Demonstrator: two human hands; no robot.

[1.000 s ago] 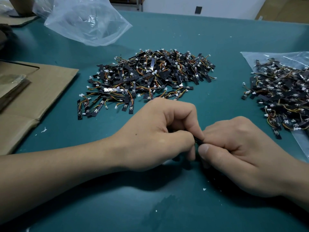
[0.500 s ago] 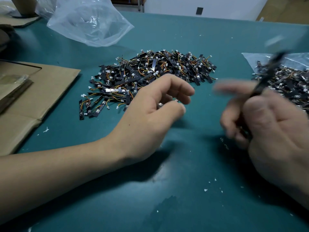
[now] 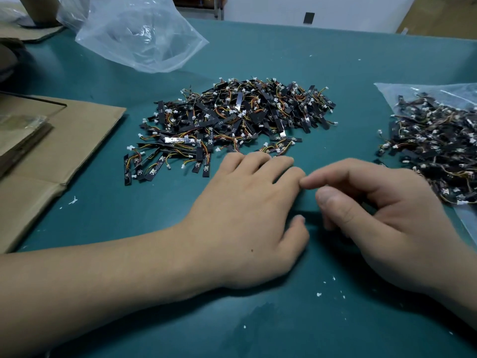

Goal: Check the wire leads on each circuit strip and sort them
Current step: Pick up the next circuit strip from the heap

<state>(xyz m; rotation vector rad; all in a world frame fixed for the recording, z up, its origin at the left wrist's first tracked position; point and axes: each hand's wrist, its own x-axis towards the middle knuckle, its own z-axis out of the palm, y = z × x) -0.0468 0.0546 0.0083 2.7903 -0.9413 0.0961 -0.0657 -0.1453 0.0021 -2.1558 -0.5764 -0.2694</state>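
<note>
A large pile of black circuit strips (image 3: 232,120) with orange and yellow wire leads and white plugs lies in the middle of the green table. A second pile of strips (image 3: 438,140) rests on a clear plastic bag at the right. My left hand (image 3: 247,210) lies flat, palm down, just in front of the middle pile, fingertips near its closest strips. My right hand (image 3: 382,210) hovers beside it with fingers loosely curled and nothing in them; its forefinger tip touches my left little finger.
A crumpled clear plastic bag (image 3: 139,32) lies at the back left. Flattened cardboard (image 3: 59,156) covers the left side of the table (image 3: 258,319). Small white scraps dot the mat near my right wrist.
Both hands held one strip a second ago. My right hand then swung it toward the right pile and has come back without it. My left hand has spread flat toward the middle pile.
</note>
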